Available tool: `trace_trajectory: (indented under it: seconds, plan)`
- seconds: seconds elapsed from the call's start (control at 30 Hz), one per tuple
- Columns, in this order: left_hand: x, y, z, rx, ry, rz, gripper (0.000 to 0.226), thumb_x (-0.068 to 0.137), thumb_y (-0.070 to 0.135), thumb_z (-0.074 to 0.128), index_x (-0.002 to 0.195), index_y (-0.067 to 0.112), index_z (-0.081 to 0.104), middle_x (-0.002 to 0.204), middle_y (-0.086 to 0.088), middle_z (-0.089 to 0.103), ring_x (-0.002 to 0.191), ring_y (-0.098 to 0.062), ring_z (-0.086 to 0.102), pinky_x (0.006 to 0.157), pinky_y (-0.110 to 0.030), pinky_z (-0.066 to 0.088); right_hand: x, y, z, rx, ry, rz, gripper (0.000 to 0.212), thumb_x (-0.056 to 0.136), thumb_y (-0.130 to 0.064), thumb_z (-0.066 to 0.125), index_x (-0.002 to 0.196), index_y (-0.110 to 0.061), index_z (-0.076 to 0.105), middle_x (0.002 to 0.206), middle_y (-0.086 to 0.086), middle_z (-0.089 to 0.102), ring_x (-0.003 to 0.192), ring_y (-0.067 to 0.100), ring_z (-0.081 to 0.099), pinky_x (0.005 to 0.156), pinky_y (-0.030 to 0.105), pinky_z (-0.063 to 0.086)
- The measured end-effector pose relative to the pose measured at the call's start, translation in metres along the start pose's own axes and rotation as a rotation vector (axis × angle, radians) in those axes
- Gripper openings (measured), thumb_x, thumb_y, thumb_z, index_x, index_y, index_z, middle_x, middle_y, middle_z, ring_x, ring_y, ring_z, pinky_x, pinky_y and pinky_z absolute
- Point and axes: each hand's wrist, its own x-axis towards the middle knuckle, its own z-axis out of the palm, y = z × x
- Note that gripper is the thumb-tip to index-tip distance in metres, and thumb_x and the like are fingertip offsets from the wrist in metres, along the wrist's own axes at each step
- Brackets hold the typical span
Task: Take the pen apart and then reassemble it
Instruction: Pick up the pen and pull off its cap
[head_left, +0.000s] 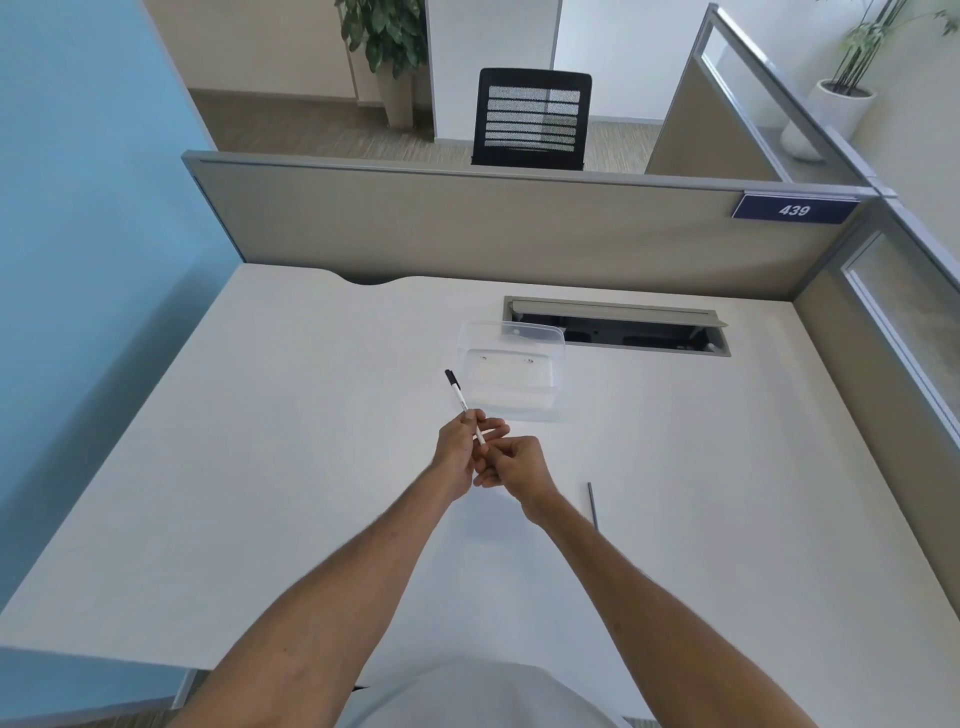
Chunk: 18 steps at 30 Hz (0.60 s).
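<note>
Between the fingers of the left hand sits the pen, pinched mid-barrel, capped black end pointing up and away. Right hand is curled at the pen's lower tip; whether it has hold of the tip or a small part, I cannot tell. Right of that hand, apart on the desk, lies a thin dark rod, likely the refill. So it looks partly stripped, and reassembly is still to come. Beyond the fingers sits a clear tray.

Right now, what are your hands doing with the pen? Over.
Left hand holds pen barrel. Right hand at its lower end. Refill out, lying on desk. Nothing in the way.
</note>
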Motion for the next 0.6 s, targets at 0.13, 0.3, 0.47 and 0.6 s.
trace_trajectory:
  seconds: [0.13,0.3,0.47,0.6]
  plan:
    - [0.002,0.004,-0.007,-0.036,0.039,0.017,0.027,0.121,0.026,0.034,0.114,0.011,0.055,0.119,-0.012,0.072,0.108,-0.037,0.075,0.042,-0.021,0.046,-0.004,0.005,0.006,-0.053,0.028,-0.003,0.026,0.106,0.003,0.058,0.105,0.014,0.081,0.096,0.032,0.081,0.092,0.051,0.084,0.095,0.047,0.070]
    - [0.008,0.010,-0.021,-0.073,-0.049,-0.056,0.042,0.122,0.026,0.032,0.142,0.002,0.059,0.147,-0.016,0.072,0.136,-0.046,0.069,0.067,-0.037,0.064,-0.005,0.004,0.004,0.006,-0.075,0.009,0.026,0.110,0.000,0.059,0.118,0.015,0.079,0.109,0.040,0.078,0.103,0.055,0.081,0.103,0.051,0.067]
    - [0.012,0.004,-0.027,-0.133,-0.071,-0.050,0.044,0.122,0.019,0.031,0.157,0.000,0.050,0.151,-0.022,0.068,0.143,-0.046,0.064,0.126,-0.056,0.047,-0.006,0.006,0.000,0.011,-0.121,0.064,0.029,0.110,-0.001,0.055,0.124,0.012,0.078,0.113,0.039,0.077,0.095,0.046,0.079,0.104,0.044,0.067]
    - [0.017,0.001,-0.028,-0.156,0.002,-0.029,0.027,0.122,0.015,0.030,0.144,0.011,0.044,0.152,-0.028,0.065,0.146,-0.047,0.061,0.129,-0.055,0.044,-0.007,0.008,-0.009,-0.046,-0.094,0.131,0.028,0.105,-0.003,0.060,0.118,0.007,0.083,0.096,0.011,0.075,0.089,0.025,0.065,0.089,0.034,0.060]
